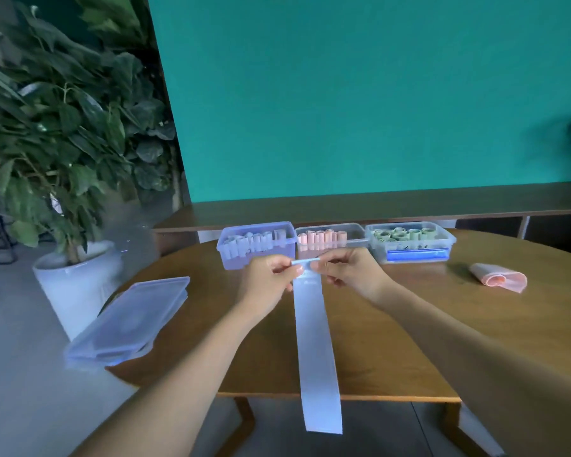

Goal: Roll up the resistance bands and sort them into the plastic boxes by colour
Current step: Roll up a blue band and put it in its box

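Note:
A long pale blue resistance band (315, 344) lies down the middle of the wooden table (393, 341) and hangs over its front edge. My left hand (267, 278) and my right hand (346, 268) both pinch its far end, which is folded into a thin roll. Behind my hands stand three plastic boxes side by side: a blue box (231, 255) with pale blue rolls, a clear box (356, 230) with pink rolls, and a clear box (412, 255) with green rolls.
A loosely folded pink band (498, 278) lies at the right of the table. A stack of plastic lids (129, 321) sits at the left edge. A potted plant (76, 268) stands left of the table. A wooden bench runs behind.

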`<action>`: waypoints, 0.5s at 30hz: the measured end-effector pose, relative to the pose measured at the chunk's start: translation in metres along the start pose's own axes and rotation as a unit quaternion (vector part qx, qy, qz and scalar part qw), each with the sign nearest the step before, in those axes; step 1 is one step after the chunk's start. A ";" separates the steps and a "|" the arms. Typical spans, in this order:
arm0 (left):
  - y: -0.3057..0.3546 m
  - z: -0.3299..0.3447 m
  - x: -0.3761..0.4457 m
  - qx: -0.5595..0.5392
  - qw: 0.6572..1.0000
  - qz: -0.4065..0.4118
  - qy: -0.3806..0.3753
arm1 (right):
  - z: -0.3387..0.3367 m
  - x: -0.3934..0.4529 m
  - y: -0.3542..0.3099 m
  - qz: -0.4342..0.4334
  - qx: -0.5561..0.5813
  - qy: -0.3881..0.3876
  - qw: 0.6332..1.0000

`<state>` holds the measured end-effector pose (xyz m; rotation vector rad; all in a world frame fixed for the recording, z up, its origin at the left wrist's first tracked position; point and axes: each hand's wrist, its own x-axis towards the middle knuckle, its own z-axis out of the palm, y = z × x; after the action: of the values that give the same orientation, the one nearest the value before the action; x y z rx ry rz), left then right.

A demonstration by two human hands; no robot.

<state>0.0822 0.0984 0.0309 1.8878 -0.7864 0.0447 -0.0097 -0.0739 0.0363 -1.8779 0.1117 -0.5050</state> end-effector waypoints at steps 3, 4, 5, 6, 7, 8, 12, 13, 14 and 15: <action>-0.033 0.017 0.026 -0.004 0.999 -0.031 -0.018 | 0.005 0.027 0.037 0.035 -0.003 0.008 0.999; -0.042 0.022 0.034 -0.004 0.999 -0.040 -0.025 | 0.006 0.036 0.048 0.045 -0.003 0.009 0.999; -0.051 0.026 0.042 -0.008 0.998 -0.050 -0.030 | 0.007 0.044 0.057 0.053 -0.002 0.009 0.999; -0.058 0.030 0.050 -0.017 0.997 -0.060 -0.035 | 0.007 0.051 0.066 0.060 0.000 0.008 0.998; -0.065 0.032 0.058 -0.026 0.996 -0.069 -0.039 | 0.007 0.058 0.074 0.065 0.000 0.008 0.998; -0.072 0.035 0.065 -0.035 0.995 -0.078 -0.043 | 0.007 0.065 0.081 0.070 0.001 0.009 0.998; -0.094 0.043 0.090 -0.063 0.992 -0.095 -0.046 | 0.007 0.086 0.100 0.079 0.007 0.013 0.997; -0.099 0.045 0.095 -0.068 0.992 -0.101 -0.042 | 0.008 0.088 0.103 0.081 0.001 0.020 0.997; -0.103 0.047 0.099 -0.068 0.991 -0.106 -0.037 | 0.009 0.089 0.105 0.080 -0.007 0.031 0.996; -0.107 0.049 0.102 -0.067 0.991 -0.109 -0.033 | 0.009 0.089 0.107 0.077 -0.014 0.043 0.996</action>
<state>0.2043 0.0326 -0.0400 1.8436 -0.6080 -0.2018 0.0917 -0.1330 -0.0389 -1.8584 0.3208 -0.4806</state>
